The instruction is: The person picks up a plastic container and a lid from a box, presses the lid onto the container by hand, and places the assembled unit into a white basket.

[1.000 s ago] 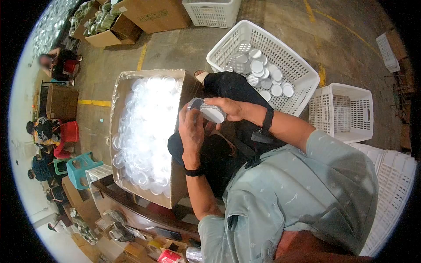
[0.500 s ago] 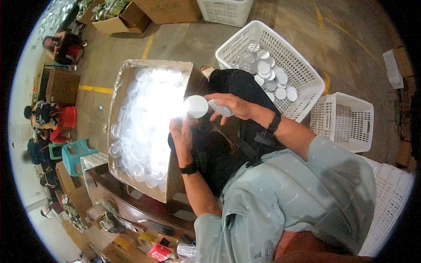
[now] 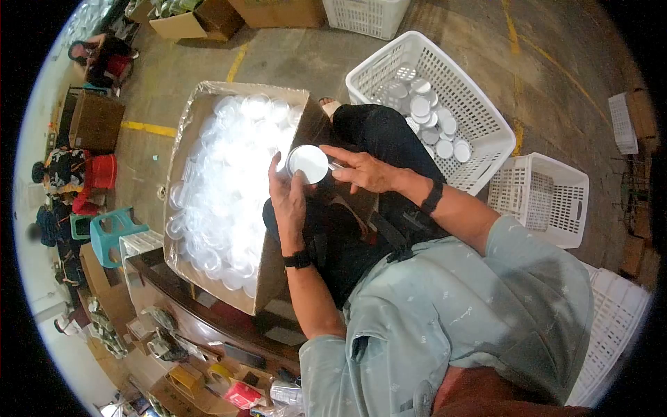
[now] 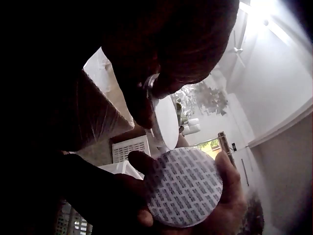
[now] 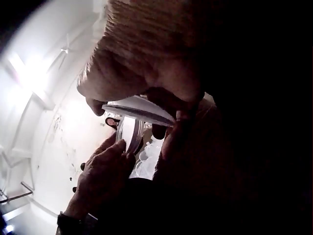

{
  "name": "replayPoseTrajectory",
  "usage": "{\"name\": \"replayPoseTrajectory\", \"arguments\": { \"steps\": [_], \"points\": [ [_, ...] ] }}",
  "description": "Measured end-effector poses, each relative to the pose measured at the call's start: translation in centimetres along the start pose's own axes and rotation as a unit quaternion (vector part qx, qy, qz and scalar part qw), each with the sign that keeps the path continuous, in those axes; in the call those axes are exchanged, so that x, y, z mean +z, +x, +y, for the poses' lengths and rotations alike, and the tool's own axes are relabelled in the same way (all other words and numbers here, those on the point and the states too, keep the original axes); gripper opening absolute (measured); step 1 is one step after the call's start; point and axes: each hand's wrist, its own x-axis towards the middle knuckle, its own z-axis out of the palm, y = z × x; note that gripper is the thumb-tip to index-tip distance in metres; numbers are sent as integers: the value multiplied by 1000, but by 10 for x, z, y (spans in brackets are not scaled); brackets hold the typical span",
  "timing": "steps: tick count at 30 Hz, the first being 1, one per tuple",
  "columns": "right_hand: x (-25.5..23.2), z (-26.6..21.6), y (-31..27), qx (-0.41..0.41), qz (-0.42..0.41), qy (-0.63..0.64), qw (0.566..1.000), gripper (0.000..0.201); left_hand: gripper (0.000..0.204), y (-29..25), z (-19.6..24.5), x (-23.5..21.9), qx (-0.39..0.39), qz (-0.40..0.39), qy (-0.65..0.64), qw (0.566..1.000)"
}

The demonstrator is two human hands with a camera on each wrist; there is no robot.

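Note:
In the head view the left hand (image 3: 289, 205) pinches a round white-topped piece (image 3: 308, 164) between thumb and fingers, beside the carton of clear round pieces (image 3: 229, 187). Close on its other side, the right hand (image 3: 367, 171) holds a thin disc (image 3: 335, 167), seen nearly edge-on. The left wrist view shows that disc's printed face (image 4: 185, 187), resting in the right hand's fingers. Seen from the right wrist, the left hand's piece (image 5: 130, 133) has a clear rim and lies just past the disc (image 5: 139, 111).
A white crate (image 3: 497, 111) with several white discs stands beyond the right arm, an emptier crate (image 3: 545, 201) beside it. The open carton (image 3: 271, 278) stands by the left arm. Teal stool (image 3: 114, 235), seated people and brown cartons (image 3: 97, 121) are at the left.
Since one second ago the hands have moved apart slightly; the white-topped piece now faces up in the left hand, and the right hand holds a separate disc. The head view has shifted a little.

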Motion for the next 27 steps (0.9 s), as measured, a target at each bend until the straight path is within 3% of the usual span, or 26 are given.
{"name": "replayPoseTrajectory", "arguments": {
  "steps": [4, 8, 12, 13, 15, 22, 27],
  "points": [
    [0, 18, 6, 19, -17, -21, 999, 75, 50, 1, -4, 2, -17, 16, -20, 1000],
    [1, 33, 10, -58, 1, -108, 992, 77, 46, 6, -18, -7, -28, -36, 46, 998],
    [-1, 42, 11, -132, -5, -160, 978, 78, 46, 4, 1, -2, -47, -57, 110, 991],
    [-1, 41, 10, -131, -5, -159, 978, 78, 46, 5, -3, -2, -48, -57, 110, 991],
    [0, 34, 8, -51, -18, -71, 996, 79, 45, 9, -16, -6, -44, -68, 59, 995],
    [-1, 3, -2, -10, -34, 5, 999, 76, 47, 9, -6, -2, -59, -62, 111, 990],
    [-3, 1, -3, 4, -54, 25, 998, 74, 46, 12, -1, -3, -75, -120, 86, 986]
  ]
}}
